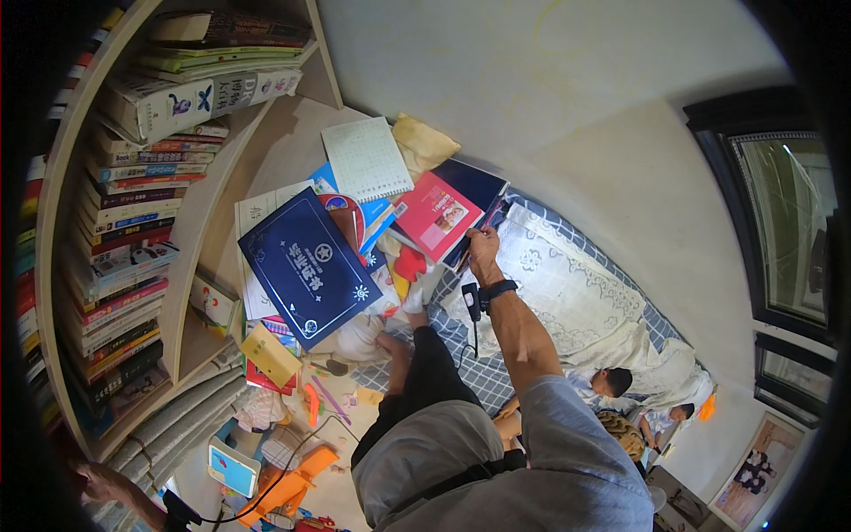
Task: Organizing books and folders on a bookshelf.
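Note:
My right hand (pixel 483 246) is closed at the edge of a red book (pixel 434 215), its fingers pinching near the book's lower right corner. Under that book lies a dark blue folder (pixel 490 184). Left of it are an open spiral notebook (pixel 368 158) with writing and a large navy blue board (pixel 308 266) with white print. Between them a blue and red item (pixel 346 217) shows in part. At the dim lower left rim, my left hand (pixel 93 483) is beside the bookshelf's foot; its fingers are not clear.
A bookshelf (pixel 204 328) packed with books rises on the left. A bed with a checked cover (pixel 461 341) and pale lace cloth (pixel 567 284) stretches right, where two people sit. Toys, an orange chair (pixel 297 479) and a cable are on the floor. A dark-framed window (pixel 780 213) is at right.

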Available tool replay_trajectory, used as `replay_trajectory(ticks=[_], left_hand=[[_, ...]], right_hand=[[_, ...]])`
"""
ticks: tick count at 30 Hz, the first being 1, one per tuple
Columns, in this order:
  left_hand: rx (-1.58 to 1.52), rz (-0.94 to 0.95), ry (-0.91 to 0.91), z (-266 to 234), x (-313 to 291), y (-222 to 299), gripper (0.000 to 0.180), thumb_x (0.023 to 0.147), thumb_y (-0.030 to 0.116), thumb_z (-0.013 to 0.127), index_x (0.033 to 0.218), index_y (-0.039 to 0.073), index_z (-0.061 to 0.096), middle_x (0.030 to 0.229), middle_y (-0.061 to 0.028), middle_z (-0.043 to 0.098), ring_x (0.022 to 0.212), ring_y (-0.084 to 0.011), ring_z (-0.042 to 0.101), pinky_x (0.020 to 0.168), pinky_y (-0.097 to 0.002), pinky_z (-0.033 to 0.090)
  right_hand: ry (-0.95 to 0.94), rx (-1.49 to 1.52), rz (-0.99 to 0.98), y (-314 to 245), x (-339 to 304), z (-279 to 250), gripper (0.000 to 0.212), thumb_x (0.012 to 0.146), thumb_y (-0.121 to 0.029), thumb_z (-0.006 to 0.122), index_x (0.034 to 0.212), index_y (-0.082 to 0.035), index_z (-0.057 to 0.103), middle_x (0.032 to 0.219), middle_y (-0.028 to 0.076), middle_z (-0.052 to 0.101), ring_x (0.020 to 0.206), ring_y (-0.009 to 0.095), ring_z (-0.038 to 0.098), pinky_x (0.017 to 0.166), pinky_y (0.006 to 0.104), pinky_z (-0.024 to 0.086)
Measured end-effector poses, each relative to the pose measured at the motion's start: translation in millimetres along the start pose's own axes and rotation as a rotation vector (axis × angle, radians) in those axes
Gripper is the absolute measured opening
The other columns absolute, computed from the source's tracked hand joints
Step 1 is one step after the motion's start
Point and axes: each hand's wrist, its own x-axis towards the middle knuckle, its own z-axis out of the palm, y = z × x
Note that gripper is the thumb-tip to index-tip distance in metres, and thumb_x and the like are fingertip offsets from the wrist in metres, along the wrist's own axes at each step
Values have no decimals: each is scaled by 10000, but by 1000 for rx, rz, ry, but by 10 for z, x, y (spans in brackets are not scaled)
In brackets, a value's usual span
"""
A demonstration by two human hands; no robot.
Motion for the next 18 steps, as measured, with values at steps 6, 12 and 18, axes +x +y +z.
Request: replay_trajectory(ticks=[6,12,18], left_hand=[[-67,47,60,25,-214,109,1164,745,806,671,1610,141,267,1638,-245,235,1536,-342,223,1238,-562,201],[-126,124,200,-47,-257,172,1045,773,681,756,1546,78,394,1554,-265,392,1437,-344,403,1174,-530,325],[67,508,479,141,-438,323,934,827,580,740,1535,67,413,1558,-247,399,1437,-345,408,1177,-530,326]], right_hand=[[-144,-59,120,-132,-76,-66,114,845,30,613,915,-55,585,738,7,579,593,140,530,520,284,431],[-11,-223,-60,84,136,-187,80,841,20,616,862,-49,581,746,35,603,562,151,530,485,313,442],[-65,-143,33,122,-53,-4,91,831,2,646,884,-17,575,735,48,588,579,149,551,488,308,453]])
